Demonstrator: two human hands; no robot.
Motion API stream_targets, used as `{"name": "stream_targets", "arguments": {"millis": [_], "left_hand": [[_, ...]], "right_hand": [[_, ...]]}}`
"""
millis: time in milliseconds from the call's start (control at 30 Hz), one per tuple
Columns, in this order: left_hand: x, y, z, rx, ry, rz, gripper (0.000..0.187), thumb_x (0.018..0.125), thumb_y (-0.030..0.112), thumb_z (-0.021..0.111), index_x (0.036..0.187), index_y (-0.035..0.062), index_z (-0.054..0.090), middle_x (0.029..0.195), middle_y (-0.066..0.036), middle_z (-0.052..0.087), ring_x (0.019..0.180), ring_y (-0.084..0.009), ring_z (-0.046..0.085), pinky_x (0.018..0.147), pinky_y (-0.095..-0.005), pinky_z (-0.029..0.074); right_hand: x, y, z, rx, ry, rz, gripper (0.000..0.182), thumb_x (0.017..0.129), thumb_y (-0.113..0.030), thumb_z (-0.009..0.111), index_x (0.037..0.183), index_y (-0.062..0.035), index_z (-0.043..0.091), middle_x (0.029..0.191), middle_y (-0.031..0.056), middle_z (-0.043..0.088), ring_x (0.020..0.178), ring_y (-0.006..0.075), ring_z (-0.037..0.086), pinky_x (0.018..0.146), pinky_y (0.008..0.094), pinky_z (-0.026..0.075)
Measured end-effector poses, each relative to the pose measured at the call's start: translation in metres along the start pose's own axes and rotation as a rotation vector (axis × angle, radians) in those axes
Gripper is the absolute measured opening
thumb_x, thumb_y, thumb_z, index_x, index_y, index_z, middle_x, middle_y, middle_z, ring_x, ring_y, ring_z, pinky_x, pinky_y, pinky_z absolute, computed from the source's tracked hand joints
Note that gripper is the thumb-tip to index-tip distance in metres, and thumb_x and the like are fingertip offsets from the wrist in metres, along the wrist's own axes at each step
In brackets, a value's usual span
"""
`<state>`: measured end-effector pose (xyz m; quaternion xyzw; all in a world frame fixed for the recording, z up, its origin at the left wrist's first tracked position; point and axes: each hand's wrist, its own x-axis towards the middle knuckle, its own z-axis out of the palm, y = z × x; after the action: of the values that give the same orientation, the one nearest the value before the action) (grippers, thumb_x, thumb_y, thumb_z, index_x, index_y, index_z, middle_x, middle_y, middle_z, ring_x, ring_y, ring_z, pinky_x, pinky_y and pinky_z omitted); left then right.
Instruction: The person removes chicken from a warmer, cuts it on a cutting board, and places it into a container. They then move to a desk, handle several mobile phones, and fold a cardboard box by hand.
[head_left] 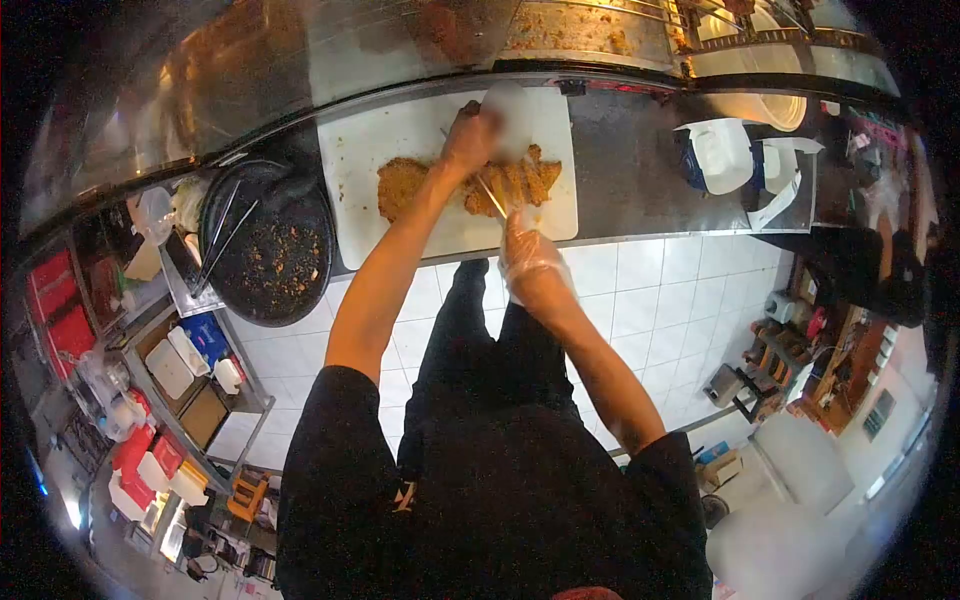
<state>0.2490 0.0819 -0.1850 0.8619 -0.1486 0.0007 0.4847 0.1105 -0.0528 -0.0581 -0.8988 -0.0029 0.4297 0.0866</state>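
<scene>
My right hand point(532, 262), in a clear plastic glove, is closed at the near edge of a white cutting board point(375, 235). From it a thin metal blade, apparently a knife point(491, 194), points up and left, passing under my left wrist. My left hand point(471, 140) is above the board with its fingers curled closed; a blurred patch beside it hides what they may hold. A breaded, fried cutlet piece point(400, 188) lies left of my left forearm. Another breaded piece, seemingly cut into strips point(530, 185), lies beneath and beyond the blade.
To the left stands a round black pan point(265, 250) holding crumbs, with metal tongs point(222, 235) on it. White paper boxes point(718, 157) sit on the dark counter point(640, 170) to the right. Behind the board, a metal ledge point(400, 95) fronts a lit display with trays.
</scene>
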Motion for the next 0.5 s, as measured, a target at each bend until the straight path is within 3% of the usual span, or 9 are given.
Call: {"name": "stream_targets", "arguments": {"millis": [67,167,200,233,300,367,400,467,500], "left_hand": [[-0.007,0.0,0.001,-0.008,-0.034,-0.03,0.015,0.07,-0.002,0.056,0.083,0.005,0.058,0.08,-0.013,0.061,0.084,-0.0332,0.056,0.078,-0.0446,0.046],[-0.016,-0.003,0.002,0.256,-0.082,0.094,0.016,0.071,0.0,0.056,0.086,0.0044,0.057,0.086,-0.014,0.062,0.086,-0.0338,0.056,0.084,-0.044,0.046],[-0.019,-0.003,0.001,0.289,-0.109,0.02,0.016,0.072,0.0,0.056,0.088,0.0046,0.057,0.088,-0.014,0.062,0.087,-0.0342,0.057,0.086,-0.044,0.045],[-0.019,0.001,-0.001,0.326,-0.126,-0.046,0.017,0.073,0.001,0.056,0.089,0.0048,0.057,0.09,-0.014,0.062,0.089,-0.0346,0.057,0.089,-0.0439,0.044],[-0.009,0.001,0.0,0.269,-0.06,0.046,0.016,0.074,0.0,0.056,0.089,0.0054,0.059,0.09,-0.014,0.063,0.089,-0.0357,0.058,0.085,-0.0446,0.046],[-0.004,0.001,0.002,0.104,0.099,0.133,0.02,0.075,-0.002,0.055,0.091,0.0062,0.062,0.09,-0.015,0.064,0.088,-0.0365,0.059,0.083,-0.0433,0.047],[-0.007,0.015,-0.003,0.027,0.251,0.021,0.022,0.077,-0.003,0.056,0.095,0.0065,0.065,0.09,-0.014,0.066,0.088,-0.0343,0.061,0.08,-0.0426,0.048],[-0.02,0.045,-0.027,-0.002,0.495,0.055,0.022,0.081,-0.002,0.054,0.099,0.0031,0.065,0.092,-0.014,0.065,0.088,-0.0278,0.063,0.08,-0.0386,0.05],[-0.036,0.068,-0.042,-0.06,0.567,-0.051,0.02,0.082,-0.002,0.055,0.099,0.0015,0.065,0.094,-0.013,0.065,0.089,-0.0255,0.063,0.082,-0.0368,0.049]], "right_hand": [[-0.002,-0.003,0.017,0.096,-0.031,0.064,0.051,0.096,-0.017,0.044,0.142,-0.0023,0.031,0.094,0.0251,0.067,0.093,0.0415,0.067,0.076,0.0481,0.056],[0.033,0.013,0.066,0.09,0.002,0.04,0.048,0.095,-0.015,0.045,0.139,-0.0014,0.034,0.093,0.0265,0.067,0.092,0.0433,0.066,0.077,0.049,0.055],[0.03,0.016,0.078,0.039,0.157,-0.022,0.041,0.094,-0.015,0.047,0.133,-0.0021,0.039,0.09,0.0264,0.067,0.087,0.0441,0.066,0.073,0.0507,0.055],[0.028,0.02,0.083,0.041,0.154,-0.021,0.041,0.094,-0.015,0.047,0.133,-0.0021,0.039,0.09,0.0264,0.067,0.087,0.0441,0.066,0.073,0.0507,0.055],[0.03,0.022,0.055,0.139,0.199,-0.132,0.038,0.094,-0.014,0.048,0.13,-0.0034,0.04,0.086,0.0262,0.067,0.08,0.0435,0.067,0.067,0.0518,0.054],[0.012,0.017,0.028,0.139,0.18,-0.154,0.041,0.093,-0.014,0.049,0.132,-0.0028,0.04,0.082,0.0262,0.066,0.075,0.0438,0.066,0.062,0.0525,0.053],[0.005,0.011,0.025,0.37,0.206,-0.206,0.037,0.093,-0.015,0.048,0.128,-0.0022,0.044,0.085,0.0258,0.067,0.08,0.0423,0.066,0.065,0.0503,0.054],[0.001,-0.004,0.028,0.446,0.17,-0.141,0.028,0.094,-0.021,0.047,0.112,-0.0015,0.057,0.083,0.0258,0.065,0.077,0.0405,0.066,0.063,0.0466,0.053],[0.003,-0.02,0.039,0.433,0.286,-0.169,0.028,0.092,-0.022,0.049,0.107,0.0012,0.058,0.08,0.0266,0.064,0.072,0.0408,0.065,0.06,0.0473,0.053]]}}
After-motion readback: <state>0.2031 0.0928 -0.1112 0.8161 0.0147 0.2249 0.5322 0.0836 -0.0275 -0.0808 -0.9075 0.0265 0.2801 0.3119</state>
